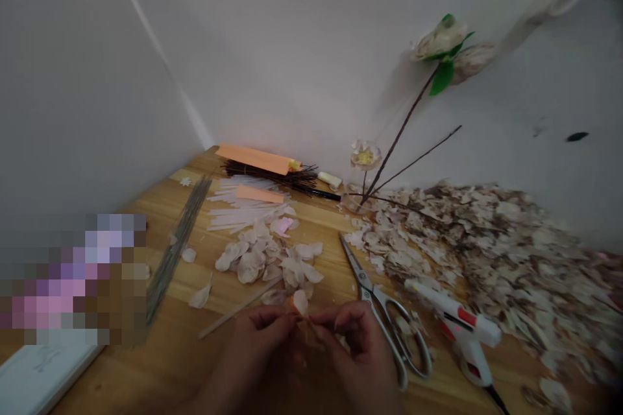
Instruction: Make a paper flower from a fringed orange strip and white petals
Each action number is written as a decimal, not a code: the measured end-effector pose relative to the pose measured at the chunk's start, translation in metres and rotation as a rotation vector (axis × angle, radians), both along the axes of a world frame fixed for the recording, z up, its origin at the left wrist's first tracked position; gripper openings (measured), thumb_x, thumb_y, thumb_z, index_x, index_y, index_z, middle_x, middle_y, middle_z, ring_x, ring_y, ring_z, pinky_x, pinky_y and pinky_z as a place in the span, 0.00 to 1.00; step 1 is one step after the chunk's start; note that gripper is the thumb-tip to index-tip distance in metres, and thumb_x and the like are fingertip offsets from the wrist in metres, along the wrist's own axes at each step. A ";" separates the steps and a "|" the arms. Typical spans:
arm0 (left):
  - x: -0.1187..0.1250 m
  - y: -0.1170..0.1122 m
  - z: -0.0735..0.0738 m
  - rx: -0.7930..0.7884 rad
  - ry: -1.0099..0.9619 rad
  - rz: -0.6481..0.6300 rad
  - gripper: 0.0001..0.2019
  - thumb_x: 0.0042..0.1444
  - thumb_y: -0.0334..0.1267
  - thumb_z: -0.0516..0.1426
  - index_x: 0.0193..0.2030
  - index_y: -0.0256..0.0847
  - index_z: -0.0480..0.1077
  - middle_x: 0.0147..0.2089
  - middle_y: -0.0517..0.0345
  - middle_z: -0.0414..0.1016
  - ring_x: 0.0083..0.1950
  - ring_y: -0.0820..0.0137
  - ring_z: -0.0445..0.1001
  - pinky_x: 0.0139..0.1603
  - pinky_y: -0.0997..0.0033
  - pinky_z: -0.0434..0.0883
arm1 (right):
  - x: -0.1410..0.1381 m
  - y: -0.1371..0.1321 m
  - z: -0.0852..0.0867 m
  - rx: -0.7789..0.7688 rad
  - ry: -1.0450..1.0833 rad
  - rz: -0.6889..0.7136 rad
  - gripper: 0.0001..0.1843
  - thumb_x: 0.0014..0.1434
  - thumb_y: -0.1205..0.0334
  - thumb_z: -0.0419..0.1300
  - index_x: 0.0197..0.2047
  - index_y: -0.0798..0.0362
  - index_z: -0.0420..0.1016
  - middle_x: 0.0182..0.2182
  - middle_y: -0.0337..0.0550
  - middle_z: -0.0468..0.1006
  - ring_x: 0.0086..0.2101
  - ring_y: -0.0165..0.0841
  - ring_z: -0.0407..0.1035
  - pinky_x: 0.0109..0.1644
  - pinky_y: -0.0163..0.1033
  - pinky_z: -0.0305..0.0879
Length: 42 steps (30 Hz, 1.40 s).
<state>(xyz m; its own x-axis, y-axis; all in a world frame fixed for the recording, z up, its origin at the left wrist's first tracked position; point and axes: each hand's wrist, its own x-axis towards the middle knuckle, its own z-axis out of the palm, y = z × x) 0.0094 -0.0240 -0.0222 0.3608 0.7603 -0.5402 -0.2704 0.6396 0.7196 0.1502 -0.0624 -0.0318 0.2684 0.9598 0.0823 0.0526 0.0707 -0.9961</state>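
Low in the middle of the view, my left hand (pixel 260 343) and my right hand (pixel 353 343) meet over the wooden table (pixel 146 376). Both pinch a small pale pink petal (pixel 300 302) held between their fingertips. A thin wooden stick (pixel 241 307) lies on the table just left of my left hand. Steel scissors (pixel 384 311) lie right beside my right hand. A loose heap of pale petals (pixel 272 256) sits just beyond my hands.
A white and red glue gun (pixel 460 331) lies right of the scissors. A large pile of petal scraps (pixel 491 253) covers the right side. Wires (pixel 178 243), clear glue sticks (pixel 243 207), orange paper (pixel 256 159) and flower stems (pixel 403 130) lean or lie near the wall.
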 end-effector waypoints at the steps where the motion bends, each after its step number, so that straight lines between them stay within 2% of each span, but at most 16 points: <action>1: 0.000 0.000 0.000 0.005 0.009 -0.008 0.15 0.37 0.48 0.64 0.23 0.36 0.74 0.17 0.61 0.72 0.16 0.75 0.67 0.14 0.79 0.63 | 0.000 0.000 -0.002 0.012 -0.019 -0.006 0.10 0.49 0.67 0.62 0.28 0.47 0.63 0.28 0.36 0.78 0.30 0.31 0.74 0.33 0.34 0.70; 9: 0.000 0.001 0.000 -0.003 0.034 -0.019 0.16 0.36 0.49 0.65 0.21 0.36 0.72 0.16 0.60 0.72 0.16 0.75 0.67 0.13 0.80 0.64 | 0.000 -0.001 -0.005 0.093 -0.143 -0.021 0.09 0.51 0.68 0.60 0.29 0.46 0.62 0.28 0.34 0.77 0.30 0.29 0.73 0.34 0.32 0.69; 16: 0.001 0.001 0.001 -0.015 0.004 0.001 0.18 0.35 0.51 0.65 0.20 0.36 0.71 0.15 0.60 0.70 0.15 0.76 0.66 0.12 0.81 0.62 | 0.001 0.000 -0.007 0.083 -0.218 -0.018 0.07 0.52 0.66 0.59 0.29 0.46 0.63 0.28 0.34 0.78 0.30 0.30 0.73 0.34 0.33 0.68; 22: 0.002 -0.001 0.004 -0.031 0.001 0.021 0.17 0.34 0.49 0.66 0.20 0.36 0.71 0.17 0.60 0.71 0.15 0.76 0.67 0.12 0.79 0.65 | 0.001 -0.001 -0.012 0.041 -0.220 -0.039 0.06 0.51 0.65 0.60 0.28 0.47 0.65 0.27 0.37 0.77 0.30 0.32 0.72 0.34 0.35 0.68; 26: 0.001 -0.001 0.006 -0.034 -0.016 0.062 0.14 0.33 0.45 0.67 0.24 0.36 0.73 0.20 0.60 0.73 0.20 0.72 0.71 0.11 0.80 0.65 | -0.001 0.002 -0.008 -0.038 -0.040 -0.061 0.09 0.48 0.64 0.62 0.27 0.47 0.64 0.27 0.36 0.78 0.29 0.32 0.72 0.33 0.35 0.67; 30: 0.002 -0.002 0.008 -0.081 -0.075 0.050 0.16 0.30 0.41 0.69 0.28 0.37 0.76 0.23 0.58 0.76 0.22 0.70 0.72 0.12 0.80 0.64 | 0.000 0.009 0.003 -0.151 0.417 0.015 0.18 0.39 0.64 0.70 0.24 0.49 0.61 0.24 0.34 0.78 0.26 0.29 0.71 0.30 0.32 0.65; 32: 0.004 -0.002 0.010 -0.104 -0.094 0.049 0.16 0.28 0.39 0.70 0.28 0.37 0.77 0.23 0.57 0.76 0.22 0.71 0.71 0.12 0.81 0.62 | 0.002 0.012 0.009 -0.179 0.549 0.042 0.22 0.35 0.64 0.72 0.23 0.50 0.59 0.22 0.32 0.77 0.23 0.26 0.69 0.26 0.29 0.62; 35: 0.010 -0.002 0.011 -0.105 -0.065 0.026 0.16 0.27 0.40 0.70 0.26 0.38 0.78 0.19 0.60 0.74 0.18 0.76 0.67 0.13 0.83 0.59 | 0.009 0.011 0.013 -0.195 0.611 0.068 0.24 0.33 0.63 0.73 0.24 0.50 0.58 0.21 0.32 0.77 0.21 0.24 0.67 0.24 0.28 0.60; 37: 0.014 -0.003 0.010 -0.087 -0.030 0.000 0.16 0.26 0.41 0.71 0.26 0.40 0.78 0.19 0.61 0.74 0.17 0.77 0.65 0.15 0.81 0.60 | 0.013 0.008 0.012 -0.192 0.642 0.078 0.25 0.34 0.63 0.73 0.24 0.50 0.57 0.22 0.32 0.78 0.22 0.24 0.68 0.24 0.28 0.59; 40: 0.016 -0.004 0.008 0.005 0.046 -0.045 0.16 0.24 0.44 0.70 0.25 0.41 0.78 0.24 0.58 0.78 0.22 0.73 0.69 0.23 0.77 0.65 | 0.018 0.003 0.007 -0.193 0.677 0.085 0.24 0.35 0.64 0.73 0.24 0.50 0.57 0.21 0.31 0.77 0.22 0.24 0.69 0.23 0.27 0.58; 42: 0.015 -0.004 0.010 0.079 0.140 -0.108 0.14 0.28 0.45 0.69 0.25 0.42 0.78 0.27 0.57 0.80 0.25 0.69 0.72 0.27 0.74 0.67 | 0.019 0.001 0.004 -0.193 0.693 0.093 0.24 0.35 0.64 0.73 0.25 0.50 0.58 0.21 0.32 0.77 0.22 0.25 0.70 0.23 0.27 0.58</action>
